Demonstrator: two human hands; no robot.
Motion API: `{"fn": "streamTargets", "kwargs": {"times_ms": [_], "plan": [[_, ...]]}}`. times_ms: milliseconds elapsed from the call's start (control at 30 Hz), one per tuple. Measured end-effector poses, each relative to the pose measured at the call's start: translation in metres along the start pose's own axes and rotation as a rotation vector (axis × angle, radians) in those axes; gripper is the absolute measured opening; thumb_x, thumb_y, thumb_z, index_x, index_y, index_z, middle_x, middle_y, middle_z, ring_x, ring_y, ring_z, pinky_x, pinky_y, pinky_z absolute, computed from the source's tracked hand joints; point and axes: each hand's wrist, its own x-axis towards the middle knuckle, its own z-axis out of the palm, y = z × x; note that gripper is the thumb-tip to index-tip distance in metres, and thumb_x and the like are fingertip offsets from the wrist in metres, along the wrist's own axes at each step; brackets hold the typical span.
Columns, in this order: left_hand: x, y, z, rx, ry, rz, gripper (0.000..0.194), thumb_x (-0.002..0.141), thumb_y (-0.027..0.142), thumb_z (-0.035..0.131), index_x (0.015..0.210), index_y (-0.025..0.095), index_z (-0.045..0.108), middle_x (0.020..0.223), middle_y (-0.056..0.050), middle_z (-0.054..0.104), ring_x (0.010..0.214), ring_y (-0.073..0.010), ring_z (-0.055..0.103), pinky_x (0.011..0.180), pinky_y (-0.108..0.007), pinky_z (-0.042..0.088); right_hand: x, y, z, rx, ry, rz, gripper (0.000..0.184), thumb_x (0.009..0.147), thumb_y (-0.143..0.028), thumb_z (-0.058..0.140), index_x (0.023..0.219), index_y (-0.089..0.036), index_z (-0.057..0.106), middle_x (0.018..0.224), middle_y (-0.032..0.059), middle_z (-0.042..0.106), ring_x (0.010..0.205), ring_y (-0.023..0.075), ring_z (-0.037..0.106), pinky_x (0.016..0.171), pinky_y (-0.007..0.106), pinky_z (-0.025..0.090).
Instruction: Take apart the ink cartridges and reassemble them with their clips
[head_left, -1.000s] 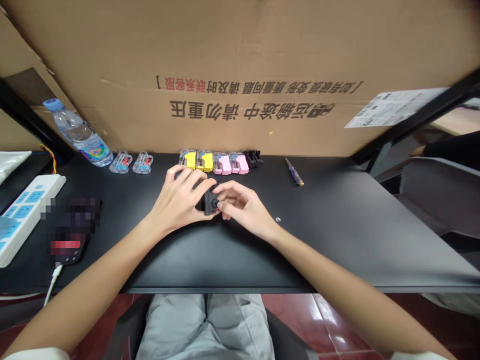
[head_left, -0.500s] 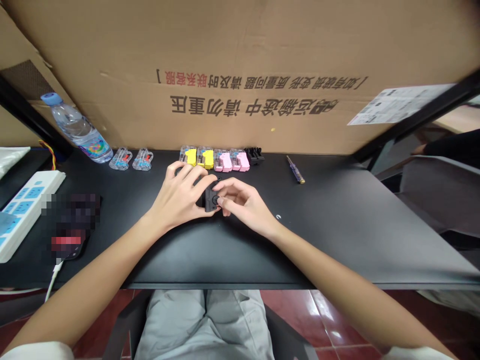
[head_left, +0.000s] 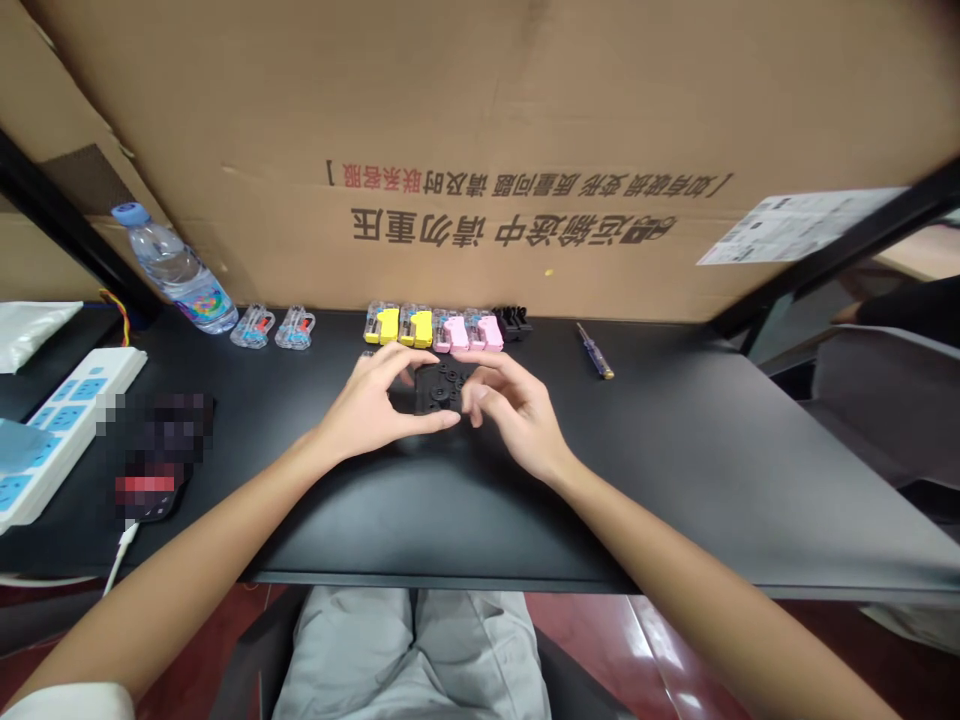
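Observation:
A flat black plastic housing (head_left: pixel 438 390) with round bosses on its upper face is held low above the black desk. My left hand (head_left: pixel 367 405) grips it from the left, thumb along the near edge and index finger along the far edge. At its right end is my right hand (head_left: pixel 517 408), fingers curled against that side and index finger reaching the far corner. Behind my hands stand two clear cases with yellow parts (head_left: pixel 416 327), two with pink parts (head_left: pixel 484 332) and a black ridged part (head_left: pixel 514 323).
Two clear cases with red bits (head_left: pixel 295 328) sit by a leaning water bottle (head_left: pixel 184 275). A screwdriver (head_left: pixel 595 352) lies at right. On the left are a phone (head_left: pixel 161 450) with cable and a power strip (head_left: pixel 67 425). A cardboard wall (head_left: pixel 487 90) closes off the back.
The black housing has turned from edge-on to showing its bossed face. My left hand has opened wider around it, and my right fingers have shifted from its round knob to its right end.

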Motion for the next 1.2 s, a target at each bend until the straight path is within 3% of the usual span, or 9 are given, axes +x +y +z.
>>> {"fn": "streamTargets", "kwargs": {"times_ms": [100, 200, 300, 433, 533, 633, 800, 933, 1200], "plan": [[0.002, 0.002, 0.004, -0.499, -0.097, -0.223, 0.059, 0.085, 0.059, 0.084, 0.128, 0.021, 0.071, 0.128, -0.010, 0.073, 0.086, -0.0169, 0.067, 0.077, -0.032, 0.051, 0.002, 0.004, -0.006, -0.161, 0.030, -0.190, 0.035, 0.101, -0.026, 0.060, 0.136, -0.027, 0.068, 0.103, 0.0049, 0.069, 0.076, 0.0174, 0.064, 0.073, 0.036, 0.060], [0.002, 0.008, 0.005, -0.840, -0.238, -0.375, 0.073, 0.081, 0.066, 0.085, 0.135, 0.019, 0.070, 0.126, -0.013, 0.073, 0.074, -0.0122, 0.063, 0.062, -0.026, 0.043, 0.004, 0.004, -0.007, -0.340, -0.012, -0.390, 0.049, 0.095, -0.021, 0.069, 0.143, -0.030, 0.065, 0.133, 0.0113, 0.065, 0.104, 0.0244, 0.068, 0.088, 0.043, 0.062], [0.001, 0.013, 0.004, -0.992, -0.299, -0.438, 0.081, 0.079, 0.070, 0.087, 0.138, 0.018, 0.070, 0.115, -0.014, 0.076, 0.069, -0.0105, 0.058, 0.059, -0.024, 0.038, 0.005, 0.002, -0.006, -0.410, -0.059, -0.457, 0.047, 0.095, -0.020, 0.073, 0.140, -0.031, 0.067, 0.133, 0.0116, 0.065, 0.122, 0.0290, 0.065, 0.101, 0.048, 0.061], [0.000, 0.013, 0.004, -1.067, -0.295, -0.449, 0.084, 0.079, 0.072, 0.086, 0.141, 0.018, 0.069, 0.117, -0.015, 0.076, 0.071, -0.0108, 0.060, 0.059, -0.024, 0.038, 0.006, 0.004, -0.008, -0.334, -0.077, -0.418, 0.032, 0.097, -0.024, 0.075, 0.129, -0.029, 0.073, 0.129, 0.0109, 0.068, 0.119, 0.0273, 0.067, 0.095, 0.044, 0.061], [0.001, 0.008, 0.006, -1.058, -0.295, -0.449, 0.085, 0.080, 0.077, 0.081, 0.140, 0.018, 0.069, 0.119, -0.015, 0.076, 0.075, -0.0129, 0.066, 0.060, -0.023, 0.043, 0.008, 0.004, -0.012, -0.218, -0.089, -0.280, 0.025, 0.095, -0.032, 0.079, 0.119, -0.026, 0.076, 0.120, 0.0091, 0.071, 0.108, 0.0248, 0.069, 0.092, 0.042, 0.060], [0.004, 0.002, 0.007, -0.990, -0.291, -0.480, 0.087, 0.084, 0.086, 0.069, 0.137, 0.018, 0.070, 0.117, -0.016, 0.077, 0.083, -0.0186, 0.073, 0.060, -0.024, 0.046, 0.010, 0.002, -0.015, -0.101, -0.112, -0.005, 0.027, 0.090, -0.042, 0.084, 0.109, -0.023, 0.079, 0.109, 0.0064, 0.076, 0.096, 0.0228, 0.069, 0.092, 0.041, 0.057], [0.008, -0.008, 0.001, -0.739, -0.124, -0.421, 0.071, 0.098, 0.076, 0.059, 0.141, 0.021, 0.066, 0.142, -0.017, 0.070, 0.102, -0.0244, 0.075, 0.067, -0.027, 0.055, 0.015, 0.000, -0.019, 0.120, -0.066, 0.391, 0.035, 0.080, -0.050, 0.088, 0.094, -0.019, 0.081, 0.090, 0.0041, 0.076, 0.082, 0.0176, 0.066, 0.081, 0.032, 0.052], [0.008, -0.010, -0.005, -0.446, -0.002, -0.273, 0.053, 0.097, 0.055, 0.071, 0.141, 0.025, 0.066, 0.154, -0.013, 0.063, 0.112, -0.0235, 0.072, 0.075, -0.029, 0.057, 0.018, 0.004, -0.022, 0.274, -0.038, 0.542, 0.037, 0.075, -0.049, 0.091, 0.082, -0.016, 0.078, 0.079, 0.0056, 0.072, 0.076, 0.0166, 0.064, 0.071, 0.029, 0.050], [0.007, -0.012, -0.007, -0.175, 0.032, -0.043, 0.028, 0.097, 0.044, 0.075, 0.115, 0.022, 0.078, 0.114, -0.006, 0.077, 0.092, -0.0173, 0.072, 0.070, -0.027, 0.053, 0.018, 0.006, -0.022, 0.294, -0.071, 0.601, 0.040, 0.079, -0.053, 0.088, 0.075, -0.015, 0.074, 0.072, 0.0058, 0.070, 0.067, 0.0150, 0.061, 0.063, 0.028, 0.045]]}}
